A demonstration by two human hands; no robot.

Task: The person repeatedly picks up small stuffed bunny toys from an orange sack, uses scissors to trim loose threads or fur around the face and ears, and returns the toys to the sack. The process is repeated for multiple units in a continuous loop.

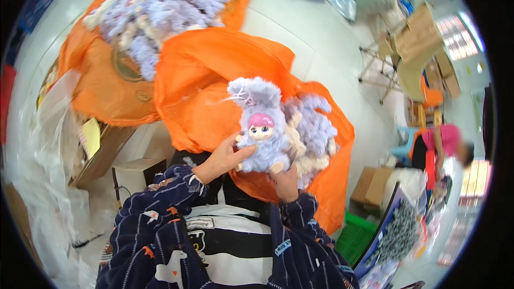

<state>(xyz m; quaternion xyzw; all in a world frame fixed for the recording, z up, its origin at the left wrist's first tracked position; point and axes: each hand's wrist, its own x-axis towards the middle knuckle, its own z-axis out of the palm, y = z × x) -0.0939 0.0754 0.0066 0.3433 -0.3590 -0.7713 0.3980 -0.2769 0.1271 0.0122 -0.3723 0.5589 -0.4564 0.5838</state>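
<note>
1. Plush doll [261,127], pale lilac with long ears, pink hair and a small face, was held upright in front of the person's lap, its face turned toward the person.
2. The left hand [220,159] reached in from the lower left, wrist bent slightly, with the thumb laid across the doll's front and the other fingers mostly hidden behind it; they held its side.
3. The right hand [285,183] came up from below and held the doll's lower right, near a foot; most of its fingers were hidden, so their exact spread could not be told.
4. Both forearms, in dark patterned sleeves [160,208], angled inward.
5. An orange bag [198,69] lay spread beneath and beyond the hands, with a pile of lilac and cream plush [316,134] just right of the doll.
6. Farther left, a larger plush heap [160,5] rested on another orange sack [93,96], on a pale tiled floor [284,16].
7. Clear plastic [43,144] hung at left; at right stood a cardboard box [372,184], a green basket [356,235] and, farther off, another person in pink [450,140].
</note>
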